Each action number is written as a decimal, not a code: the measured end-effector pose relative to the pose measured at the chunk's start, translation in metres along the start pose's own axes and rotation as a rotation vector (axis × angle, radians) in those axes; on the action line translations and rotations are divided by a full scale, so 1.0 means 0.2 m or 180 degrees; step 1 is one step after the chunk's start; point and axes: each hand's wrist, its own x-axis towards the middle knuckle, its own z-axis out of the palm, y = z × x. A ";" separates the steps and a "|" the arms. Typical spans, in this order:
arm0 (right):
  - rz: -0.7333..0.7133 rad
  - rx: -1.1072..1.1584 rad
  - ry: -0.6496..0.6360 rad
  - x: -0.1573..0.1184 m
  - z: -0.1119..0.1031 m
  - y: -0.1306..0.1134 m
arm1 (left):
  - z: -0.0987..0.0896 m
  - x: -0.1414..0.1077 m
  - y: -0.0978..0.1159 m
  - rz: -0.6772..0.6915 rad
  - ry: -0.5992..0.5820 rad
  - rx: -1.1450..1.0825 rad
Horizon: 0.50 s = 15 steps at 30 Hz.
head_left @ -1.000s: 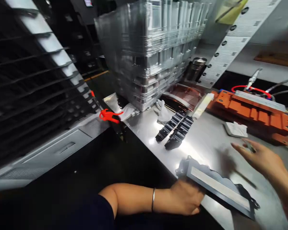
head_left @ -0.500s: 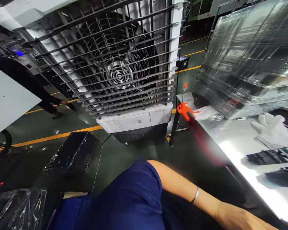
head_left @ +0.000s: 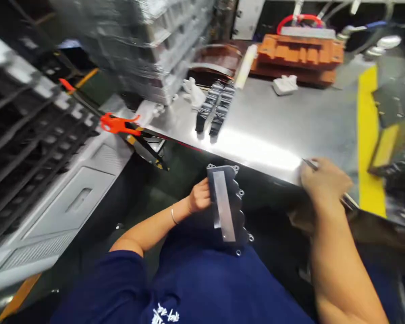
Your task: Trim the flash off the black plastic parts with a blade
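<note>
My left hand (head_left: 200, 196) is closed on the left edge of a dark flat metal cover plate (head_left: 236, 207), which hangs upright in front of my body. The plate has a scalloped right edge with small eyelet lugs, and a pale strip runs down its face. Over the front edge of the metal-topped table (head_left: 310, 117), my right hand (head_left: 326, 180) is closed around a thin pen-like tool (head_left: 350, 201). Its dark tip points to the upper left; motion blur hides its exact kind.
Two black ribbed parts (head_left: 218, 108) lie on the table beside a white glove (head_left: 193, 92). Behind are an orange fixture (head_left: 300, 54) and a wrapped stack (head_left: 148, 49). An orange air blow gun (head_left: 118, 123) hangs at the left corner, near a large air cooler (head_left: 70, 202). Yellow tape (head_left: 369, 148) runs right.
The view has swung right from the air cooler to the table. Both hands and the metal cover plate are now in view; before, only one arm with a bracelet showed.
</note>
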 end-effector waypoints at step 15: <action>-0.0458 0.0405 0.0316 0.07 0.12 0.07 | 0.07 0.06 0.08 0.0332 0.0369 -0.0316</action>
